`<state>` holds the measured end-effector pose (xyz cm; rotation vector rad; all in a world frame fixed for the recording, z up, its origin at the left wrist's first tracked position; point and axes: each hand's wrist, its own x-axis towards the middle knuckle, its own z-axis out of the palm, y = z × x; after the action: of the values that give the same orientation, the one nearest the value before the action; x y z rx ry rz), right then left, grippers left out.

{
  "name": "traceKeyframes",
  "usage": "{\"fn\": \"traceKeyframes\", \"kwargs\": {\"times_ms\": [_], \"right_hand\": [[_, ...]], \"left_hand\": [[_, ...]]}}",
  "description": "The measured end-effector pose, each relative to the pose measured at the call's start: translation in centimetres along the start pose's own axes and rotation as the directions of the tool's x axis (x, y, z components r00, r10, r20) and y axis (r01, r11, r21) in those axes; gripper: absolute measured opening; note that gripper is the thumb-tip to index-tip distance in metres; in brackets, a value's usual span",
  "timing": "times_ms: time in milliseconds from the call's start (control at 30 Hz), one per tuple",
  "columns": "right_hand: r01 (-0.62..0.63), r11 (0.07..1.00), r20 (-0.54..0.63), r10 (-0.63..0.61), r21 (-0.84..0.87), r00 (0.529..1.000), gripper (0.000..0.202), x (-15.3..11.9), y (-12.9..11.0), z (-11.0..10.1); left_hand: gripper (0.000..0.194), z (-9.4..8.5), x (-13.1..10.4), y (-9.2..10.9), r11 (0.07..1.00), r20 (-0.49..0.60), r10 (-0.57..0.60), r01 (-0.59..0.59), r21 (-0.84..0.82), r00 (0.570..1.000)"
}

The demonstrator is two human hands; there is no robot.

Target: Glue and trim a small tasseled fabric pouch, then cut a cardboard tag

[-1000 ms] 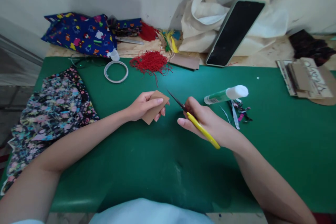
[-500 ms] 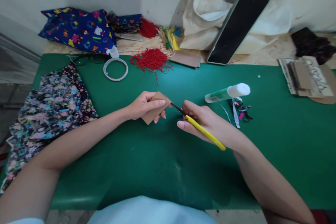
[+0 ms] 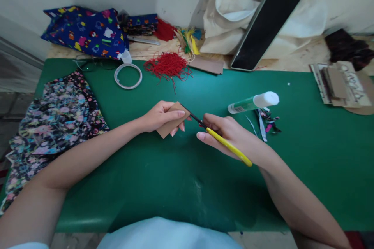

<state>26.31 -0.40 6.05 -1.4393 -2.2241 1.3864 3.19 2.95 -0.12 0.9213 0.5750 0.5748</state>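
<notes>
Between the thumb and fingers of my left hand (image 3: 163,116) is a small brown piece of cardboard (image 3: 171,123), tilted above the green table. My right hand (image 3: 226,134) grips yellow-handled scissors (image 3: 229,146). Their dark blades point up and left, meeting the cardboard's right edge close to my left fingertips. Whether the blades have gone into the card cannot be made out. Just beyond my right hand stands a glue stick (image 3: 253,102) with a white cap, and fabric scraps (image 3: 267,121) lie beside it.
Floral fabric (image 3: 58,116) covers the table's left side. Farther back are a roll of tape (image 3: 127,76), red strings (image 3: 168,66), a blue patterned cloth (image 3: 84,31) and a leaning phone (image 3: 265,31). Cardboard pieces (image 3: 336,83) are stacked at the right.
Almost nothing differs. Both hands hold nearly the same pose, with the scissors still at the cardboard's edge; the whole view has shifted very slightly.
</notes>
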Motion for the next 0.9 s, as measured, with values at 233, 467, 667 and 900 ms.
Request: {"fn": "traceKeyframes", "kwargs": {"times_ms": [233,467,667,900], "right_hand": [[-0.016,1.0,0.012,0.016,-0.021,1.0,0.053,0.14,-0.09,-0.14],[-0.069,0.998,0.051,0.069,-0.002,0.996,0.052,0.01,-0.15,-0.21],[-0.104,0.993,0.05,0.107,-0.047,0.993,0.053,0.01,-0.25,-0.17],[-0.084,0.995,0.027,0.086,-0.05,0.996,0.053,0.12,-0.2,0.02]], "left_hand": [[0.033,-0.1,0.05,0.06,1.0,0.004,-0.001,0.001,0.012,1.0],[0.036,-0.01,0.1,0.07,1.0,-0.018,-0.013,0.013,-0.001,1.0],[0.036,0.26,0.06,0.26,1.0,-0.024,-0.008,0.008,-0.003,1.0],[0.037,0.41,0.12,0.42,1.0,-0.049,-0.015,0.015,0.006,0.999]]}}
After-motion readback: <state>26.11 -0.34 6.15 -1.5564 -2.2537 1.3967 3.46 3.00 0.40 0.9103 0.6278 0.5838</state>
